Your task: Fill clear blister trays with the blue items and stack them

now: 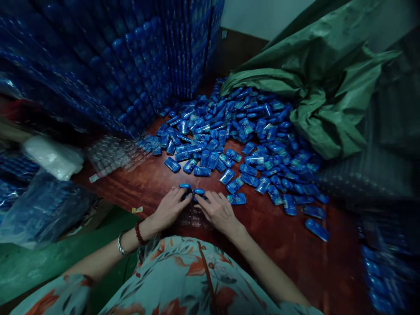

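Observation:
My left hand (170, 204) is closed, with its fingertips on a small blue rounded container (185, 187) standing on end. Just beside it, my right hand (216, 209) has its fingers closed on a second blue container (199, 191). Both are held close together over a clear plastic tray (194, 216) with small compartments, at the table edge against my body. My fingers hide the lower parts of the two containers. Ahead of my hands, a large heap of the same blue containers (210, 144) with printed labels spreads over the red-brown table (275, 245).
Tall stacks of filled trays (141, 65) rise at the back left. Empty clear trays (111, 153) lie at the table's left. A green sack (328, 96) slumps behind the heap at the right. Plastic-wrapped blue goods (42, 201) stand at the far left.

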The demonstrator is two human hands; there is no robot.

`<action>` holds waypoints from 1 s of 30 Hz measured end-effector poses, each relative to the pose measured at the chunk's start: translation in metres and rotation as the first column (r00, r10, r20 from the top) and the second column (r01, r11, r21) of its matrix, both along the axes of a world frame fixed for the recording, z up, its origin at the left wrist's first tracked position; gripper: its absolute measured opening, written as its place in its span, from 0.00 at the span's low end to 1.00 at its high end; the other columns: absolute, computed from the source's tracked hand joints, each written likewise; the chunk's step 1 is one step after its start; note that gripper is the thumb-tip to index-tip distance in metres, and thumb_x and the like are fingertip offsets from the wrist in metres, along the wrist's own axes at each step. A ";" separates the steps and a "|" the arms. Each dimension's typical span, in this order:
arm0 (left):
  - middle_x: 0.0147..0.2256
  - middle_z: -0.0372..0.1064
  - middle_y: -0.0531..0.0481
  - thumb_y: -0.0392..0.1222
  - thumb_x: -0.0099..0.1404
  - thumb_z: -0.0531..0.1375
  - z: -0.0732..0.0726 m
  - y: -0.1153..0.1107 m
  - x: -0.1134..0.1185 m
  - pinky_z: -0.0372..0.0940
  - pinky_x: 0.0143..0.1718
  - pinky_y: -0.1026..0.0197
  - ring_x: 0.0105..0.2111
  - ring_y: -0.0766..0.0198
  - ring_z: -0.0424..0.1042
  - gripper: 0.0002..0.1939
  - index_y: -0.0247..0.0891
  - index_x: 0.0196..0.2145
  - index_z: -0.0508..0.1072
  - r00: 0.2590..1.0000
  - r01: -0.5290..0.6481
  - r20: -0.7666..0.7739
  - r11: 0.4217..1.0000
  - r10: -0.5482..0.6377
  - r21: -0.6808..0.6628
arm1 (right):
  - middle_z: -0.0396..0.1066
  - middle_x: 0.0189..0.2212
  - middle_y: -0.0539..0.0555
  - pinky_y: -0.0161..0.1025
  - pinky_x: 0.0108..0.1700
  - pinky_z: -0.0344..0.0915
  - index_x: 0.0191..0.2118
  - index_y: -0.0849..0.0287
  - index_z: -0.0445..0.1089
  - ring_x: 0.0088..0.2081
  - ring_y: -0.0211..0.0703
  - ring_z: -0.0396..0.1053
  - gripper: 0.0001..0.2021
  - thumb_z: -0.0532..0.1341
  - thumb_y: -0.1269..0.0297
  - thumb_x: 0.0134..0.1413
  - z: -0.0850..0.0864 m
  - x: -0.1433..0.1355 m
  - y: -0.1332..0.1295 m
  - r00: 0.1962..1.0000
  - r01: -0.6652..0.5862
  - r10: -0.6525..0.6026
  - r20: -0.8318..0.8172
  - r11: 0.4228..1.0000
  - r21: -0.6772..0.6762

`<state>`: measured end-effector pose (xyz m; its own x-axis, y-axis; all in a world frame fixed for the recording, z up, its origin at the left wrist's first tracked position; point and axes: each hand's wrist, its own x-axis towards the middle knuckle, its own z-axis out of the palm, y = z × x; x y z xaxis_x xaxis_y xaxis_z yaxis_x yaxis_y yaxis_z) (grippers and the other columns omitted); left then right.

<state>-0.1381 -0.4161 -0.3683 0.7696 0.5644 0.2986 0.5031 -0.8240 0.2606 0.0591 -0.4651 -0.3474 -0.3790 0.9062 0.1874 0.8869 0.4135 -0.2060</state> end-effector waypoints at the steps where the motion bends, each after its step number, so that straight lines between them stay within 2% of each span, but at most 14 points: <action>1: 0.43 0.65 0.40 0.36 0.67 0.51 -0.002 0.001 -0.003 0.65 0.40 0.55 0.41 0.58 0.65 0.14 0.37 0.50 0.66 0.997 -0.014 0.072 0.999 0.017 -0.032 | 0.69 0.34 0.56 0.37 0.36 0.59 0.51 0.58 0.67 0.35 0.41 0.65 0.14 0.53 0.65 0.62 -0.001 0.006 0.001 0.998 0.021 -0.021 -0.054 1.000 0.002; 2: 0.43 0.64 0.41 0.37 0.67 0.52 -0.003 0.004 -0.006 0.65 0.40 0.57 0.41 0.59 0.65 0.14 0.38 0.50 0.66 0.986 -0.050 0.153 0.996 0.062 -0.078 | 0.69 0.34 0.55 0.37 0.36 0.60 0.52 0.57 0.67 0.35 0.41 0.66 0.15 0.51 0.66 0.62 -0.002 0.013 0.004 0.992 0.060 -0.060 -0.108 0.998 -0.003; 4: 0.42 0.63 0.44 0.38 0.67 0.51 -0.006 0.018 -0.010 0.65 0.40 0.60 0.40 0.62 0.66 0.13 0.40 0.49 0.66 0.925 -0.192 0.292 0.961 0.245 -0.199 | 0.69 0.37 0.56 0.36 0.39 0.61 0.52 0.56 0.67 0.38 0.41 0.66 0.18 0.48 0.72 0.61 -0.004 0.023 0.019 0.973 0.151 -0.156 -0.171 0.988 -0.042; 6: 0.42 0.62 0.45 0.38 0.67 0.51 -0.009 0.042 -0.011 0.65 0.41 0.60 0.41 0.62 0.66 0.13 0.40 0.49 0.66 0.833 -0.360 0.321 0.882 0.451 -0.305 | 0.68 0.42 0.56 0.37 0.42 0.63 0.53 0.55 0.66 0.44 0.43 0.65 0.20 0.47 0.75 0.59 -0.004 0.026 0.045 0.970 0.186 -0.200 -0.136 0.977 -0.109; 7: 0.43 0.61 0.45 0.40 0.66 0.53 -0.011 0.055 -0.010 0.65 0.42 0.59 0.42 0.61 0.66 0.13 0.39 0.49 0.65 0.803 -0.425 0.291 0.842 0.520 -0.332 | 0.67 0.44 0.57 0.38 0.43 0.63 0.53 0.56 0.65 0.45 0.45 0.64 0.20 0.48 0.76 0.58 -0.003 0.023 0.059 0.980 0.167 -0.180 -0.081 0.974 -0.151; 9: 0.45 0.60 0.43 0.44 0.63 0.58 -0.014 0.080 -0.008 0.64 0.45 0.55 0.44 0.57 0.65 0.19 0.38 0.51 0.64 0.810 -0.491 0.163 0.804 0.563 -0.335 | 0.68 0.44 0.58 0.39 0.41 0.64 0.53 0.57 0.64 0.45 0.46 0.64 0.20 0.50 0.77 0.56 -0.002 0.014 0.085 0.994 0.107 -0.094 0.061 0.964 -0.244; 11: 0.46 0.59 0.40 0.47 0.60 0.61 -0.017 0.096 -0.005 0.63 0.46 0.50 0.45 0.53 0.65 0.24 0.36 0.51 0.64 0.845 -0.507 0.019 0.811 0.535 -0.293 | 0.67 0.43 0.59 0.38 0.38 0.64 0.52 0.59 0.63 0.42 0.46 0.67 0.21 0.51 0.81 0.53 -0.002 0.004 0.102 0.983 0.093 -0.037 0.182 0.947 -0.309; 13: 0.46 0.59 0.38 0.47 0.60 0.61 -0.020 0.101 -0.005 0.64 0.44 0.49 0.44 0.51 0.65 0.24 0.34 0.51 0.65 0.864 -0.501 -0.083 0.831 0.497 -0.242 | 0.66 0.44 0.61 0.36 0.34 0.64 0.52 0.60 0.62 0.38 0.44 0.69 0.21 0.53 0.81 0.52 -0.003 0.001 0.105 0.971 0.109 -0.028 0.238 0.936 -0.334; 16: 0.48 0.60 0.32 0.43 0.63 0.57 -0.024 0.092 -0.013 0.65 0.43 0.49 0.43 0.50 0.66 0.22 0.30 0.52 0.64 0.859 -0.507 -0.174 0.849 0.482 -0.151 | 0.63 0.46 0.61 0.36 0.32 0.63 0.53 0.60 0.60 0.35 0.43 0.70 0.20 0.57 0.73 0.54 -0.006 0.017 0.091 0.980 0.105 -0.038 0.197 0.935 -0.338; 19: 0.52 0.58 0.27 0.39 0.65 0.53 -0.030 0.073 -0.033 0.65 0.43 0.48 0.44 0.48 0.67 0.21 0.27 0.54 0.61 0.824 -0.544 -0.210 0.838 0.526 -0.036 | 0.65 0.43 0.59 0.37 0.33 0.64 0.49 0.59 0.62 0.36 0.44 0.70 0.15 0.58 0.65 0.56 -0.008 0.044 0.059 0.990 0.124 -0.137 -0.025 0.951 -0.282; 21: 0.52 0.60 0.29 0.37 0.67 0.49 -0.033 0.058 -0.047 0.65 0.44 0.49 0.44 0.50 0.67 0.19 0.27 0.54 0.61 0.826 -0.541 -0.187 0.841 0.532 -0.001 | 0.68 0.39 0.56 0.38 0.36 0.65 0.44 0.59 0.65 0.36 0.44 0.69 0.11 0.58 0.61 0.56 -0.009 0.056 0.034 0.925 0.210 -0.270 -0.268 0.949 -0.234; 24: 0.50 0.64 0.34 0.36 0.69 0.45 -0.034 0.037 -0.059 0.65 0.46 0.51 0.45 0.53 0.67 0.18 0.31 0.54 0.61 0.867 -0.487 -0.129 0.873 0.481 -0.019 | 0.71 0.33 0.52 0.38 0.35 0.67 0.44 0.58 0.65 0.32 0.42 0.70 0.11 0.56 0.60 0.58 -0.009 0.055 -0.002 0.749 0.275 -0.389 -0.536 0.919 -0.283; 26: 0.50 0.63 0.34 0.41 0.69 0.47 -0.032 0.029 -0.059 0.64 0.47 0.51 0.47 0.53 0.66 0.20 0.32 0.56 0.60 0.875 -0.479 -0.097 0.877 0.475 -0.029 | 0.72 0.35 0.52 0.38 0.37 0.68 0.48 0.56 0.64 0.34 0.42 0.71 0.12 0.53 0.63 0.60 -0.010 0.043 -0.019 0.721 0.205 -0.359 -0.593 0.928 -0.311; 30: 0.48 0.62 0.33 0.52 0.63 0.55 -0.028 0.032 -0.047 0.65 0.43 0.51 0.44 0.50 0.66 0.31 0.31 0.58 0.58 0.845 -0.527 -0.083 0.849 0.528 0.031 | 0.70 0.43 0.56 0.39 0.45 0.67 0.52 0.57 0.61 0.44 0.43 0.70 0.14 0.51 0.69 0.61 -0.016 0.013 -0.032 0.799 0.093 -0.201 -0.567 0.972 -0.214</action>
